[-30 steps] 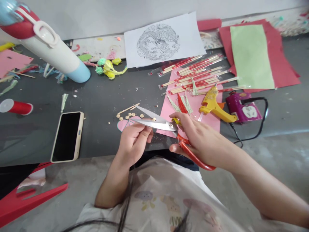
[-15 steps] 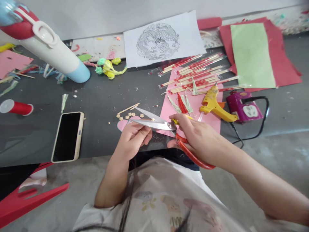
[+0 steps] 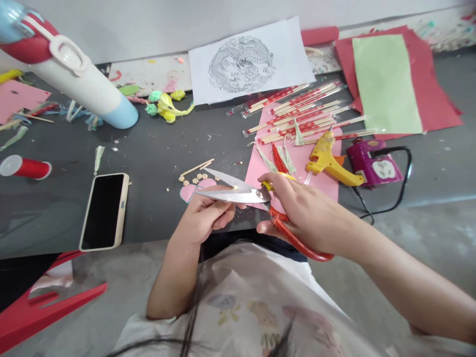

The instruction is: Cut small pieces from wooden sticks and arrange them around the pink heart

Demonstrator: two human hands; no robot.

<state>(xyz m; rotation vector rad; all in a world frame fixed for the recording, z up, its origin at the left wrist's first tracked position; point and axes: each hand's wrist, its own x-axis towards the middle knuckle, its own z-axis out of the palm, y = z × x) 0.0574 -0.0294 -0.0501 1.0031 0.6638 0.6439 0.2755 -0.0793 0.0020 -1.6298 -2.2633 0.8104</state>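
My right hand (image 3: 310, 210) grips a pair of scissors (image 3: 243, 196) with red and yellow handles. The blades stand apart and point left, over my left hand (image 3: 208, 213). That hand is closed, thumb against fingers, right under the lower blade. A small pale bit (image 3: 235, 188) shows between the blades; whatever the left fingers pinch is mostly hidden. Just beyond them on the dark table lies a pink paper shape (image 3: 189, 192) with a greenish outline, partly covered by the hand. Small wooden flower pieces (image 3: 200, 177) and short thin sticks (image 3: 197, 167) lie behind it.
A yellow glue gun (image 3: 327, 161) and a purple power socket block (image 3: 375, 163) with a black cord are to the right. Wrapped red-and-wood sticks (image 3: 297, 114) lie on pink paper. A phone (image 3: 104, 210), red thread spool (image 3: 29, 167) and bottle (image 3: 89, 79) occupy the left.
The scissors' tips have shifted slightly left and the blades remain apart. My left hand has turned a little, showing more of the pink shape. The view has moved slightly.
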